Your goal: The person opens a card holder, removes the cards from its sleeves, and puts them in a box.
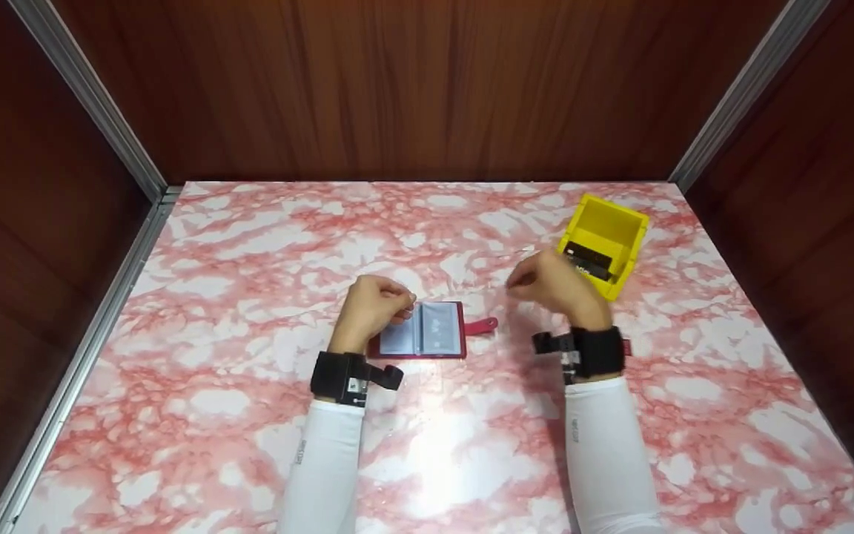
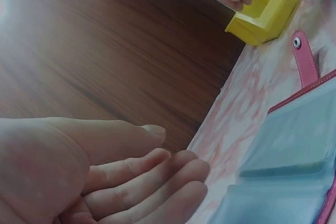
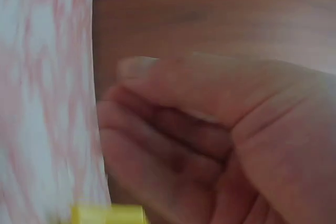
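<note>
A red card holder [image 1: 462,330] lies spread open, its clear plastic sleeves [image 2: 291,140] facing up and its snap strap [image 1: 481,326] pointing right. Over its left page hovers my left hand [image 1: 376,308], fingers relaxed and slightly bent, with no object between thumb and fingertips in the left wrist view. My right hand [image 1: 554,285] is to the right of the holder, beside the near left side of a yellow bin [image 1: 608,222]. Its fingers are loosely curled and blurred by motion, with nothing seen in them. Dark cards [image 1: 588,259] lie in the bin's near end.
The table [image 1: 249,445] has a red and white marbled top. Brown wood-grain panels [image 1: 412,89] enclose it at the back and both sides, with metal posts [image 1: 93,96] at the corners. Both wrists carry black camera straps [image 1: 597,352].
</note>
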A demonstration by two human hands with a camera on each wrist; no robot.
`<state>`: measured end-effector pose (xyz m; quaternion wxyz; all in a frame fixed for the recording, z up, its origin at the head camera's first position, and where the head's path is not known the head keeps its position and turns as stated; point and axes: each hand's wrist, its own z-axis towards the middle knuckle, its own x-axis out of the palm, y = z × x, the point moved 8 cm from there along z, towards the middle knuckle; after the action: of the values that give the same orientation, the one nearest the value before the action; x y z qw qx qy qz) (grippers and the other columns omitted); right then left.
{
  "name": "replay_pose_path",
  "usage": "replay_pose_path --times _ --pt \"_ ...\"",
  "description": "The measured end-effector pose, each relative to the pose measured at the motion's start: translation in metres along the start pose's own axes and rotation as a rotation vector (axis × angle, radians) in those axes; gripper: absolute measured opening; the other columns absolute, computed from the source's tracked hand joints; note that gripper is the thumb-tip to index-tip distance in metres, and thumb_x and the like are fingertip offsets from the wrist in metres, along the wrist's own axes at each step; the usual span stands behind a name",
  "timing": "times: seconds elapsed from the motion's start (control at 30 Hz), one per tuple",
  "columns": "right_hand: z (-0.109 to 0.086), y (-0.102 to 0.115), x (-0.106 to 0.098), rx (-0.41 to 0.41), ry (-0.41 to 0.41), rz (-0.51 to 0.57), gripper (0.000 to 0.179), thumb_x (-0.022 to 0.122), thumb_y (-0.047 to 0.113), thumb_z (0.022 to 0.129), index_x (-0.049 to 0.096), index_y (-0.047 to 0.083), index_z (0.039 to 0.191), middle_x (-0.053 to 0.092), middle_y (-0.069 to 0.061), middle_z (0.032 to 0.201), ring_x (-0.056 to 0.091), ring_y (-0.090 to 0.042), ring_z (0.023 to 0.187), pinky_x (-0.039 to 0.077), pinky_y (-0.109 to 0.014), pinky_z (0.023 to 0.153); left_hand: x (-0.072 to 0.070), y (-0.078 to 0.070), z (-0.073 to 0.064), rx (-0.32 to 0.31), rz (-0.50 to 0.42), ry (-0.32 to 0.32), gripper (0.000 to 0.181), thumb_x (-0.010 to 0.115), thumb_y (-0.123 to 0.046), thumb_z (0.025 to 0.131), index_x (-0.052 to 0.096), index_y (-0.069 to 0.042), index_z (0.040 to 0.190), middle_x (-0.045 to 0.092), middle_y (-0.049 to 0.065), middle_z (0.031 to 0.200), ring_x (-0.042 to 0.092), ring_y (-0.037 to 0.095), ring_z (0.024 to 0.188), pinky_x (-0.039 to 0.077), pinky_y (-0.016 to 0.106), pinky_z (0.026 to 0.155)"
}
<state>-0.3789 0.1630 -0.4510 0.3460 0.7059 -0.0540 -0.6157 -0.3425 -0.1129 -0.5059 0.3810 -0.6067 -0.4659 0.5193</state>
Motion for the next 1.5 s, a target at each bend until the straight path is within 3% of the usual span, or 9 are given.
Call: replay_pose_path --times 0.13,0.23,0.37,0.5,0.73,1.07,1.2,1.5 --pt "0.015 0.035 0.044 -0.04 0.133 -0.034 0.011 0.084 0.005 0.091 0.086 0.004 0.102 0.084 -0.014 0.104 0.074 -0.025 0.092 0.065 -0.045 0.09 -0.003 0.01 -0.002 -0.075 0.092 0.003 0.01 0.078 -0.004 0.095 0.08 0.004 0.099 0.082 0.015 0.086 0.073 0.012 0.065 0.069 0.029 0.069" --pt "0.022 0.046 0.067 -0.011 0.15 -0.067 0.007 0.087 0.005 0.088 0.086 0.005 0.095 0.084 -0.011 0.099 0.069 -0.02 0.083 0.063 -0.039 0.084 -0.005 0.016 -0.004 -0.122 0.181 0.002 0.009 0.081 -0.005 0.092 0.08 0.003 0.094 0.08 0.011 0.077 0.069 0.012 0.059 0.065 0.026 0.062" --pt "0.026 0.049 0.083 0.036 0.137 -0.091 0.006 0.09 0.007 0.084 0.085 0.007 0.087 0.083 -0.008 0.09 0.062 -0.016 0.076 0.055 -0.03 0.074 -0.009 0.02 -0.003 -0.151 0.263 -0.015 0.01 0.084 -0.007 0.091 0.079 0.001 0.088 0.077 0.009 0.071 0.067 0.013 0.056 0.063 0.026 0.058" --pt "0.027 0.048 0.089 0.051 0.116 -0.106 0.006 0.089 0.004 0.082 0.085 0.008 0.084 0.082 -0.006 0.084 0.063 -0.017 0.074 0.054 -0.03 0.071 -0.011 0.021 -0.003 -0.165 0.319 -0.023 0.011 0.085 -0.008 0.09 0.08 0.0 0.086 0.079 0.011 0.074 0.068 0.013 0.056 0.062 0.026 0.057" --pt "0.027 0.042 0.092 0.062 0.1 -0.12 0.006 0.087 0.003 0.081 0.084 0.007 0.085 0.083 -0.008 0.088 0.066 -0.019 0.079 0.06 -0.036 0.078 -0.008 0.024 -0.002 -0.18 0.367 0.001 0.01 0.085 -0.009 0.09 0.082 0.001 0.09 0.082 0.013 0.079 0.068 0.012 0.056 0.061 0.024 0.056" --pt "0.03 0.04 0.097 0.112 0.091 -0.095 0.013 0.094 0.015 0.082 0.082 0.01 0.079 0.08 -0.005 0.08 0.061 -0.016 0.075 0.049 -0.028 0.069 -0.007 0.031 0.001 -0.185 0.339 0.014 0.006 0.082 -0.005 0.089 0.081 0.001 0.087 0.079 0.009 0.072 0.068 0.012 0.055 0.061 0.023 0.054" --pt "0.03 0.041 0.098 0.111 0.091 -0.116 0.015 0.095 0.018 0.082 0.082 0.011 0.078 0.08 -0.005 0.08 0.062 -0.017 0.074 0.049 -0.028 0.069 -0.008 0.032 0.002 -0.178 0.32 0.016 0.006 0.075 0.0 0.086 0.08 0.003 0.086 0.076 0.007 0.067 0.068 0.013 0.054 0.061 0.023 0.053" --pt "0.03 0.049 0.095 0.056 0.085 -0.139 0.007 0.089 0.008 0.083 0.082 0.009 0.082 0.08 -0.006 0.083 0.064 -0.019 0.076 0.056 -0.034 0.073 -0.008 0.033 0.002 -0.183 0.213 0.048 0.004 0.078 0.0 0.09 0.078 0.004 0.089 0.076 0.008 0.07 0.068 0.012 0.055 0.064 0.023 0.057"
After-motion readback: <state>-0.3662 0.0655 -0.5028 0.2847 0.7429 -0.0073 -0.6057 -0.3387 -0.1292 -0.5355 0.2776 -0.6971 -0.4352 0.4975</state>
